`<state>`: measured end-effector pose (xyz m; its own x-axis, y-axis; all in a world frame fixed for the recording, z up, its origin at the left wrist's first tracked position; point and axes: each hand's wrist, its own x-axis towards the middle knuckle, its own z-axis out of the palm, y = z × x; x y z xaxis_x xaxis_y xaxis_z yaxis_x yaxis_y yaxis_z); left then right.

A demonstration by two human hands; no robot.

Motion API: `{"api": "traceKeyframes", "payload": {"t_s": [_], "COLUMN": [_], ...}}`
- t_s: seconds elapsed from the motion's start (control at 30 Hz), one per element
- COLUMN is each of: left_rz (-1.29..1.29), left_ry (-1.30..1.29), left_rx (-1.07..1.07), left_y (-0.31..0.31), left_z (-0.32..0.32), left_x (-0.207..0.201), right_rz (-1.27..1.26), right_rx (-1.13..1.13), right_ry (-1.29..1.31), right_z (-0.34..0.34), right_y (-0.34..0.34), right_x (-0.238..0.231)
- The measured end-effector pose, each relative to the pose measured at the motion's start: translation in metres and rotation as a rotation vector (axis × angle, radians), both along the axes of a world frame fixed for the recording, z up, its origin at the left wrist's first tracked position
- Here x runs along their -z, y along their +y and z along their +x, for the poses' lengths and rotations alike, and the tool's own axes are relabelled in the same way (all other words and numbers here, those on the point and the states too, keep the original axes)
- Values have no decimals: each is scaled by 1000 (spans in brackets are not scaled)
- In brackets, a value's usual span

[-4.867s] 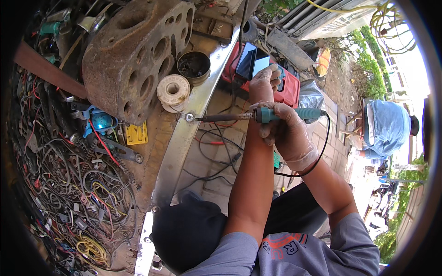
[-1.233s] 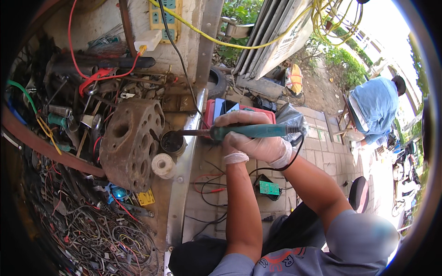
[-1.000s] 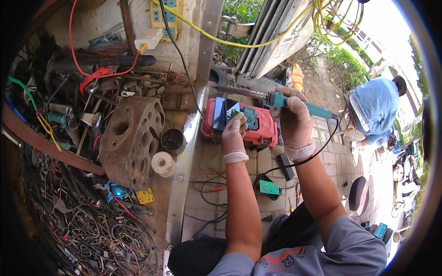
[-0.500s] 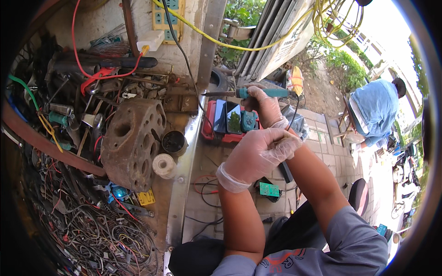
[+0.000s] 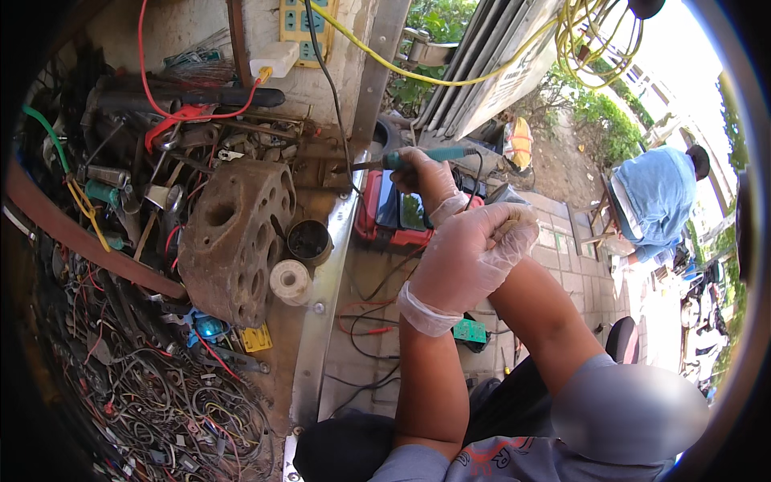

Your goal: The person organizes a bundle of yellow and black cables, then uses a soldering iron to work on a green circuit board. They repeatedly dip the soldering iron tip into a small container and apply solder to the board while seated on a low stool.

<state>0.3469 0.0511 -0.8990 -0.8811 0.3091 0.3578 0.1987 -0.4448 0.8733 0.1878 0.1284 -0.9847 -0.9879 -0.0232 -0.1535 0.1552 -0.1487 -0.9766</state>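
While my right hand (image 5: 426,173) grips the teal-handled soldering iron (image 5: 422,157), its tip reaches over the bench (image 5: 321,265) edge beyond the red box (image 5: 385,217). My gloved left hand (image 5: 474,257) is curled shut near that box, and I cannot tell around what. I judge the work mid-way: nothing shows a finished joint.

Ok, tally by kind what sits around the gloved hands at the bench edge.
Green-handled soldering iron: 1
Red flat device with dark screen: 1
Rusty holed metal block: 1
White tape roll: 1
Small dark round tin: 1
Total: 5
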Motion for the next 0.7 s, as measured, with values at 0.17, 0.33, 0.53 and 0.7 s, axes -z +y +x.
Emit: {"api": "traceKeyframes", "payload": {"t_s": [0.17,0.33,0.53,0.7], "left_rz": [20,24,33,34], "left_ry": [-5,-22,-2,-7], "left_rx": [-61,-55,-82,-53], "left_y": [0,3,3,2], "left_z": [-1,-4,-4,-3], "left_x": [1,3,3,0], "right_rz": [-12,48,123,148], "right_rx": [50,-39,-6,-11], "right_ry": [18,128,266,274], "right_z": [3,7,16,18], "right_y": [3,-1,-3,-1], "right_x": [-1,-7,-15,-16]}}
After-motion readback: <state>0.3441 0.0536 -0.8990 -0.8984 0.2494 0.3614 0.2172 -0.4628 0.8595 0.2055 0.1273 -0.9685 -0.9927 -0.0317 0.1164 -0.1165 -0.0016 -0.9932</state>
